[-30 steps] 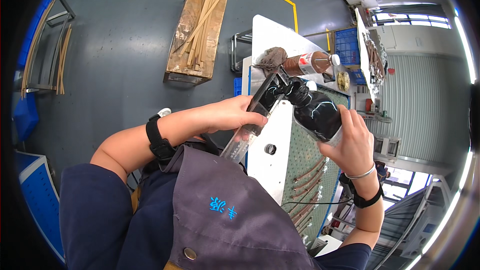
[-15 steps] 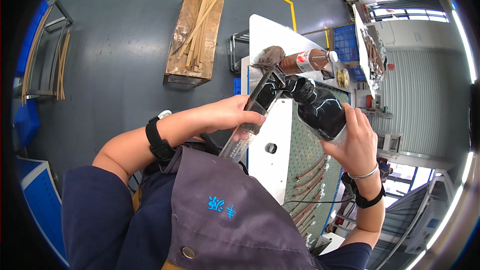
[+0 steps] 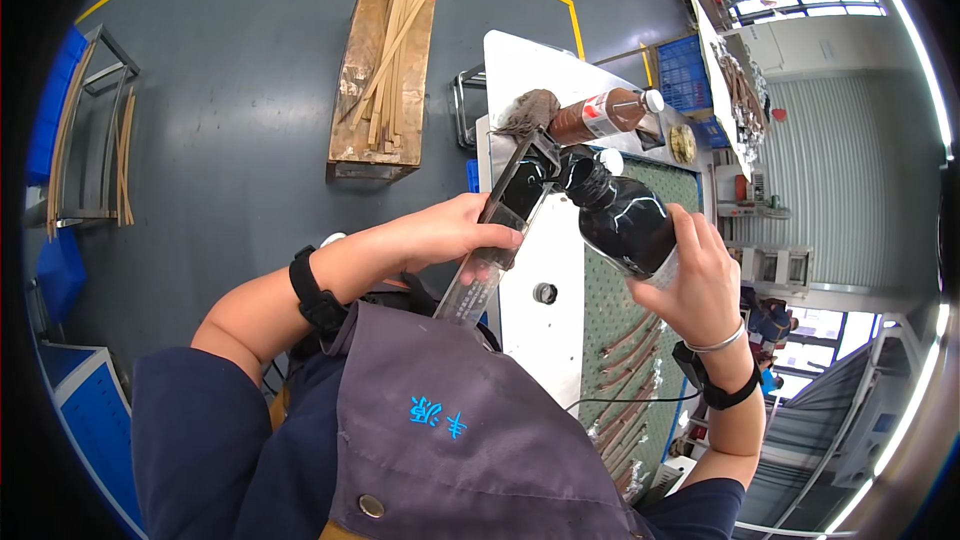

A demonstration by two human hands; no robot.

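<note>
My left hand is wrapped round a clear, long plastic container, held tilted with black liquid in its upper part. My right hand grips the base end of a clear bottle of black liquid. That bottle leans to the left, its ribbed neck close to the container's open end, and dark liquid shows between the two. Just beyond them is a brown bottle with a white cap, beside a stained rag. A small black cap lies on the white tabletop below.
On the table's green perforated mat lie several brown strips. A worn box with wooden sticks on top stands on the floor ahead. Metal racks and blue bins are at the left. A thin cable crosses the mat.
The tilted bottle's mouth has come closer to the container's open end. A thin dark stream showed between them before. A white round thing now shows behind the bottle's neck.
</note>
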